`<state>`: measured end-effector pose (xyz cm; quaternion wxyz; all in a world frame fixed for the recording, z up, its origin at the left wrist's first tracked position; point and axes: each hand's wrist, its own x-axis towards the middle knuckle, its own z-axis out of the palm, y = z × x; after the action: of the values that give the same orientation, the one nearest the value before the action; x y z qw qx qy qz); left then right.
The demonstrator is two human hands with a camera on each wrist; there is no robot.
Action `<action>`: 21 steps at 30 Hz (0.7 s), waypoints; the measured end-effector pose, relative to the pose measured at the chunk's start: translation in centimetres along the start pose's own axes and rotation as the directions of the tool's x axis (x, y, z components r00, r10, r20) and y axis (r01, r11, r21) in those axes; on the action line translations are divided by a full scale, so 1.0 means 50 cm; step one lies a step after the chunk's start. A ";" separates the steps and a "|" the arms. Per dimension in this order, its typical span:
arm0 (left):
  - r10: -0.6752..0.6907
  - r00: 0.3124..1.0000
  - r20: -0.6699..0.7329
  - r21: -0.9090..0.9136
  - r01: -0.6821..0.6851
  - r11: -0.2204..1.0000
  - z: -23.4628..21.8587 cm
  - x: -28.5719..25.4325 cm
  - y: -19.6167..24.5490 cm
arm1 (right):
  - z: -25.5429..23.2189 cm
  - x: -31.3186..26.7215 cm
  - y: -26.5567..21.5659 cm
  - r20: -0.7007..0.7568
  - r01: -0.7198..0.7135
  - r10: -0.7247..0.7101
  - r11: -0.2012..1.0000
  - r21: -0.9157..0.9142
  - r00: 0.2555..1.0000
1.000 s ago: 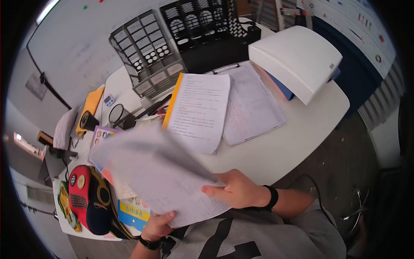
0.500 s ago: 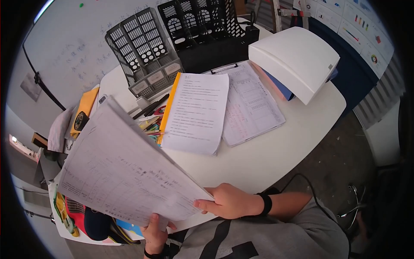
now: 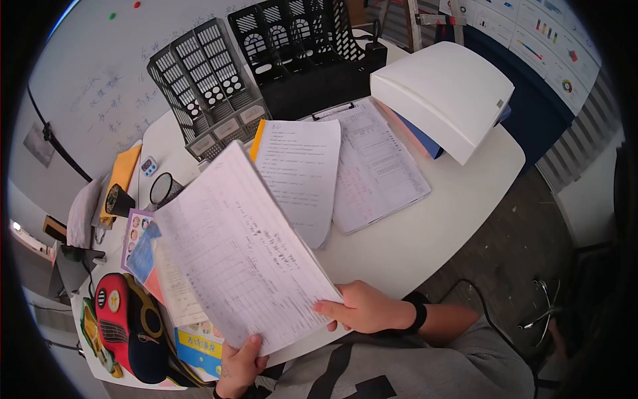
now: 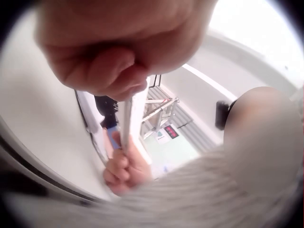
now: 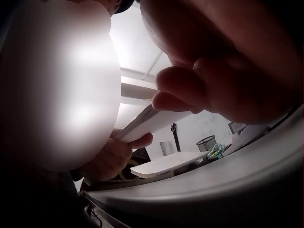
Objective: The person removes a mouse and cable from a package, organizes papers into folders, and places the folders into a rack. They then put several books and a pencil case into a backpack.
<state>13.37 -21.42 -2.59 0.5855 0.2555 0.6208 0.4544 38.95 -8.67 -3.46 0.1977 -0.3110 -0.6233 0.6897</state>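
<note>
A stack of printed papers (image 3: 246, 253) with handwriting on its top sheet is held up over the near edge of the table. My left hand (image 3: 240, 367) pinches its lower left corner, thumb on top. On the right edge, my right hand (image 3: 362, 307) grips the stack with the thumb over the sheets. The left wrist view shows the stack (image 4: 135, 114) edge-on between both hands. In the right wrist view its edge (image 5: 142, 121) runs from the curled right fingers (image 5: 178, 90) to the left hand. Behind it lies a yellow-spined document (image 3: 299, 176), partly covered.
A clipboard with papers (image 3: 382, 173) lies right of the document. Black file racks (image 3: 299, 73) and a grey one (image 3: 212, 93) stand at the back, with a white box (image 3: 442, 93) at right. A red and navy bag (image 3: 129, 326), booklets (image 3: 196, 346) and a mesh cup (image 3: 164, 188) are at left.
The stack's raised, blurred sheet has settled flat. Since half a second ago the stack has swung right, uncovering the bag, booklets and mesh cup. Both hands keep their hold.
</note>
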 end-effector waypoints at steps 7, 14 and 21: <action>-0.032 0.999 -0.009 0.063 0.032 0.997 -0.020 0.002 0.014 | -0.003 -0.006 0.013 0.088 -0.069 0.050 0.971 0.231 0.995; 0.188 0.977 0.098 0.182 -0.203 0.962 -0.047 -0.005 0.045 | -0.021 -0.007 -0.002 0.240 -0.107 0.073 0.985 0.133 0.968; 0.063 0.989 0.137 0.128 -0.080 0.988 -0.031 0.016 0.067 | -0.044 -0.011 0.009 0.215 -0.056 0.031 0.992 0.112 0.976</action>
<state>11.01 -19.61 -0.23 0.5904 0.3459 0.5998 0.4147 40.90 -7.46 -3.87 0.1329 -0.2368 -0.5921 0.7587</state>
